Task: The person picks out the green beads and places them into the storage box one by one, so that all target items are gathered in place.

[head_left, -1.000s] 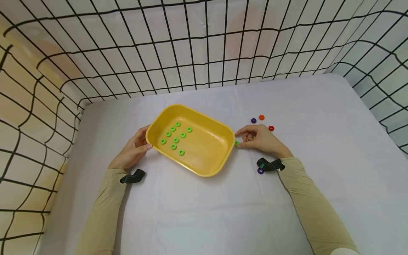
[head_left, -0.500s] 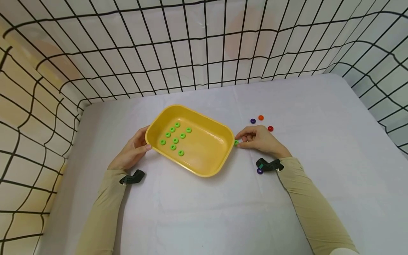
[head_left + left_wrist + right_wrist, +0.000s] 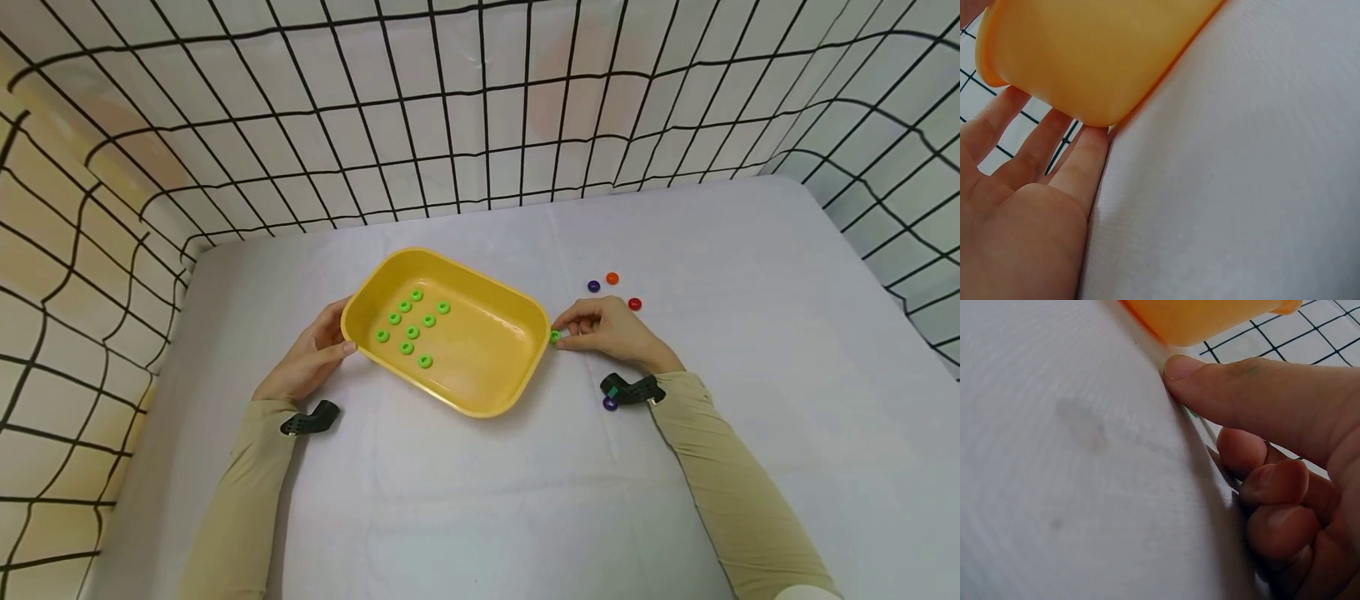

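A yellow tray [image 3: 480,367] rests on the white cloth, with several small green rings [image 3: 412,332] lying in its left half. My left hand [image 3: 309,354] holds the tray's left end, thumb at the front of the rim; in the left wrist view its fingers [image 3: 1082,162] touch the outer wall. Just outside the tray's right end, my right hand [image 3: 615,333] pinches another green ring [image 3: 555,336] between thumb and index finger, down at the cloth. The right wrist view shows the other fingers [image 3: 1282,531] curled in, with that ring almost wholly hidden.
Beyond the right hand lie a purple ring [image 3: 594,286], an orange ring [image 3: 612,278] and a red ring [image 3: 634,304]. Another purple ring [image 3: 611,404] sits partly under the right wrist camera [image 3: 633,388]. Black wire mesh [image 3: 487,125] borders the table at the back and sides.
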Motion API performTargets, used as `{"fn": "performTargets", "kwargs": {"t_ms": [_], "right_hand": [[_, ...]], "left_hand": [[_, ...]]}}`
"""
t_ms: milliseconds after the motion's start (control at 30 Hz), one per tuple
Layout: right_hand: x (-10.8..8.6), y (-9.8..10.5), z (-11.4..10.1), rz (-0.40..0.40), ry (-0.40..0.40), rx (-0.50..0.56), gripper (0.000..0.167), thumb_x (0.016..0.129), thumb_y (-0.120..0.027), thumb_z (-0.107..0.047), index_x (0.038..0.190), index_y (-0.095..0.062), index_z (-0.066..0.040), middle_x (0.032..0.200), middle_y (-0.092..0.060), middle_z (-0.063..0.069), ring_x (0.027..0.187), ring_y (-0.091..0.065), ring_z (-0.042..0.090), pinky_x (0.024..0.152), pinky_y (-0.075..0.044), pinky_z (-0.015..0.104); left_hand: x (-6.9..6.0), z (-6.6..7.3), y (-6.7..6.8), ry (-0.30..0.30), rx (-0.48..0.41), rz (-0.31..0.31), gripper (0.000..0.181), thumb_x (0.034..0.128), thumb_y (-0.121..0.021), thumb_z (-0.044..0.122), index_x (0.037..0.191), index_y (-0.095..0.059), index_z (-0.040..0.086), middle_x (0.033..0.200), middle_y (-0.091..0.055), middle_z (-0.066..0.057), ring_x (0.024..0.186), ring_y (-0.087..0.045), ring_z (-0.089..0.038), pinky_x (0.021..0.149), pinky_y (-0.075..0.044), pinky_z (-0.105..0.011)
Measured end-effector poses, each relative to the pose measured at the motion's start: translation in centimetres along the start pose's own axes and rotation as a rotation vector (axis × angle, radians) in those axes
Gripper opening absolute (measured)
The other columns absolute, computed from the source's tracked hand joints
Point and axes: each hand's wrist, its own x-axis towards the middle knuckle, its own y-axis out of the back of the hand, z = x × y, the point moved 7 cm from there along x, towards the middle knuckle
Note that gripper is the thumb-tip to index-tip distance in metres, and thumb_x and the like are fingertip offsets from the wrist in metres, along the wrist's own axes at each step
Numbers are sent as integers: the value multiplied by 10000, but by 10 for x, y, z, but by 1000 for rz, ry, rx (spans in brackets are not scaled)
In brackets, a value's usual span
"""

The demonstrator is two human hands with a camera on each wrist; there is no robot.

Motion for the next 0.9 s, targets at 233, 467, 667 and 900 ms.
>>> {"fn": "performTargets", "kwargs": {"t_ms": [233, 467, 667, 900], "right_hand": [[2, -1, 3, 10, -30, -15, 225, 806, -826, -191, 996, -753, -96, 803, -570, 64, 737, -498, 166, 604, -399, 174], [0, 1, 3, 20, -39, -4, 227, 809, -823, -189, 994, -746, -83, 817, -568, 80, 751, -497, 166, 611, -409, 169], [-1, 4, 3, 29, -43, 16, 259, 808, -825, -202, 1016, -741, -71, 832, -570, 80, 748, -496, 149, 607, -407, 164], [-4, 15, 3, 65, -59, 15, 284, 838, -797, -185, 1059, -711, -29, 821, -592, 70, 635, -503, 120, 544, -437, 185]], "left_hand": [[-2, -1, 2, -5, 13, 1, 615, 965, -554, 19, 1514, -305, 143, 1513, -339, -80, 1267, -414, -199, 1034, -429, -175], [1, -1, 2, 5, 25, 8, 627, 960, -577, 39, 1515, -306, 150, 1530, -324, -89, 1278, -405, -213, 1033, -430, -176], [1, -1, 0, 12, 13, 16, 638, 956, -582, 40, 1517, -298, 145, 1543, -308, -91, 1291, -393, -216, 1035, -427, -177], [1, -3, 1, 9, 14, 13, 633, 960, -577, 34, 1519, -300, 142, 1542, -307, -95, 1297, -390, -217, 1044, -420, -183]]}}
